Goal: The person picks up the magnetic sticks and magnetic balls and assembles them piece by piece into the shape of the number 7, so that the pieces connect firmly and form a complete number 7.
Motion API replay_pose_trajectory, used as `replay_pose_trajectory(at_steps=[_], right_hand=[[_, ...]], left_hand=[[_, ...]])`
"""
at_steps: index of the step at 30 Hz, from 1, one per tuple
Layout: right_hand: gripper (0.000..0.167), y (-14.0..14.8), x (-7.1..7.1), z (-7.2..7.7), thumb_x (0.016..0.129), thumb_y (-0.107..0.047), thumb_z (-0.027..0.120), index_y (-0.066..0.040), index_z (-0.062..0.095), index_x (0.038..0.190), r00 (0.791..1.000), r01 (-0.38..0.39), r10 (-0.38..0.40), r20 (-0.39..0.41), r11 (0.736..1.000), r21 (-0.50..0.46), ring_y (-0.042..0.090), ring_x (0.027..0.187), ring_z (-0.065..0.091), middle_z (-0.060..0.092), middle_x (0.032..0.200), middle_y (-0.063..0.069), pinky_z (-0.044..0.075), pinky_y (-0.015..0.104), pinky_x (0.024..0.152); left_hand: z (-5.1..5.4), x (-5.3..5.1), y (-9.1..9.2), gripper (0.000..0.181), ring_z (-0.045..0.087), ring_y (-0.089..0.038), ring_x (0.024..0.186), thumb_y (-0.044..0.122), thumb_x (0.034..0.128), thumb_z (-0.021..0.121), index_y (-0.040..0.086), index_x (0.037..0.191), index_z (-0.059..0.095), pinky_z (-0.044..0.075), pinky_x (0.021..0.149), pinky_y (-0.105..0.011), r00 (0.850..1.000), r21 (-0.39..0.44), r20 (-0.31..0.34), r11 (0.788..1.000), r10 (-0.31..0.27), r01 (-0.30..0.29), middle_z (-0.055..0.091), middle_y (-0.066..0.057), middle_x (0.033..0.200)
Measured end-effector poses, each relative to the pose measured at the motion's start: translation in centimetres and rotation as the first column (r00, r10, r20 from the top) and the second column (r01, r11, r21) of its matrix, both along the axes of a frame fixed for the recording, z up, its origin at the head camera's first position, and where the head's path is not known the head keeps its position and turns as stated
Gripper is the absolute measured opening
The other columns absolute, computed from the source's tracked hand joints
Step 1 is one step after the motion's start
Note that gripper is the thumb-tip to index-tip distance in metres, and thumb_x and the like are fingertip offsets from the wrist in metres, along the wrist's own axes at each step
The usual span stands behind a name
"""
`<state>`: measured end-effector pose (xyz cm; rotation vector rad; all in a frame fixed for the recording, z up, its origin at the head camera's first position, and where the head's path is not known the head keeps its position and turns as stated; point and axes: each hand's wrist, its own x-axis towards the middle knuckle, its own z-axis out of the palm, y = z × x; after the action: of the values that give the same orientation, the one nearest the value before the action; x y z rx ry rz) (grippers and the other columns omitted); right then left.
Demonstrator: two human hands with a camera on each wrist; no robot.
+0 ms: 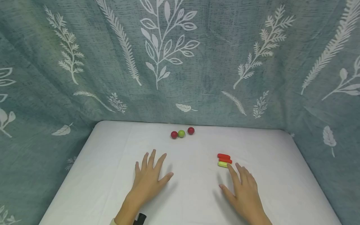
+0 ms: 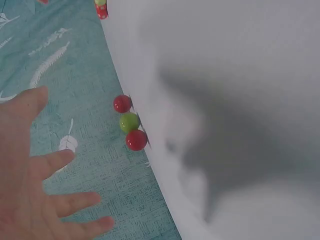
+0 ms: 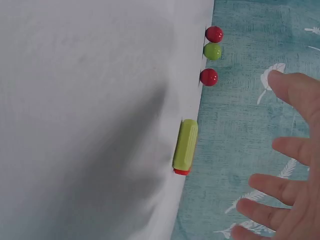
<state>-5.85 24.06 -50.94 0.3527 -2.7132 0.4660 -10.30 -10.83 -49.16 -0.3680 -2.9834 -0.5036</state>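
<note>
Fingers spread, the left hand (image 1: 147, 181) hovers over the white table, holding nothing. The right hand (image 1: 244, 193) is also spread and empty, its index fingertip overlapping the end of a yellow-green stick (image 1: 222, 164) in the head view; contact cannot be told. Two red sticks (image 1: 223, 156) (image 1: 225, 161) lie just beyond the green one. Farther back are a red ball (image 1: 174, 135), a green ball (image 1: 181, 133) beside it, and another red ball (image 1: 191, 130) slightly apart to the right. In the right wrist view the green stick (image 3: 186, 145) mostly hides the red ones.
A white cloth covers the table (image 1: 112, 156), whose back edge runs just behind the balls. Blue-green fabric (image 1: 208, 62) with white leaf prints hangs behind and at both sides. A black object (image 1: 140, 218) shows by the left wrist.
</note>
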Motion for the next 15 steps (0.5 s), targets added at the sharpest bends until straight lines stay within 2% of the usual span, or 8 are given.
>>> replay_pose_trajectory(at_steps=[4, 8, 12, 15], right_hand=[[0.087, 0.3, -0.5, -0.4, 0.080, -0.032, 0.082, -0.009, 0.039, 0.153, 1.000, -0.016, 0.015, -0.015, 0.998, -0.055, 0.050, 0.122, 0.045, 0.044, 0.142, 0.029, 0.039, 0.066, 0.093], [0.087, 0.6, -0.9, -0.6, 0.082, -0.026, 0.082, -0.012, 0.037, 0.154, 0.999, -0.026, 0.029, 0.021, 0.990, -0.140, 0.049, 0.121, 0.045, 0.045, 0.140, 0.027, 0.039, 0.065, 0.094], [0.081, 0.9, -1.4, -0.8, 0.083, -0.018, 0.082, -0.009, 0.040, 0.151, 0.996, -0.024, 0.046, 0.078, 0.965, -0.262, 0.043, 0.122, 0.044, 0.046, 0.138, 0.023, 0.039, 0.061, 0.094], [0.074, 1.1, -1.8, -0.9, 0.085, -0.015, 0.081, -0.007, 0.043, 0.147, 0.992, -0.004, 0.044, 0.115, 0.946, -0.325, 0.037, 0.117, 0.047, 0.048, 0.135, 0.020, 0.043, 0.057, 0.090]], left_hand=[[0.2, -2.0, 0.4, 0.073, 0.025, -0.042, 0.144, 0.066, 0.0961, 0.048, 0.025, 0.155, 0.036, 0.026, 0.105, -0.070, 1.000, 0.060, -0.008, 0.998, -0.010, 0.010, 0.028, -0.018, 0.159], [0.3, -4.1, 0.7, 0.070, 0.030, -0.041, 0.143, 0.059, 0.0981, 0.051, 0.021, 0.155, 0.036, 0.032, 0.105, -0.065, 1.000, 0.121, 0.011, 0.993, -0.019, 0.017, 0.031, -0.019, 0.157], [0.2, -6.0, 0.9, 0.068, 0.030, -0.038, 0.143, 0.056, 0.0992, 0.052, 0.021, 0.155, 0.035, 0.035, 0.105, -0.061, 0.998, 0.174, 0.053, 0.985, -0.017, 0.008, 0.032, -0.017, 0.157], [0.1, -7.4, 1.1, 0.065, 0.032, -0.035, 0.143, 0.051, 0.1009, 0.051, 0.021, 0.155, 0.034, 0.034, 0.108, -0.056, 0.997, 0.234, 0.082, 0.972, -0.016, -0.004, 0.033, -0.015, 0.156]])
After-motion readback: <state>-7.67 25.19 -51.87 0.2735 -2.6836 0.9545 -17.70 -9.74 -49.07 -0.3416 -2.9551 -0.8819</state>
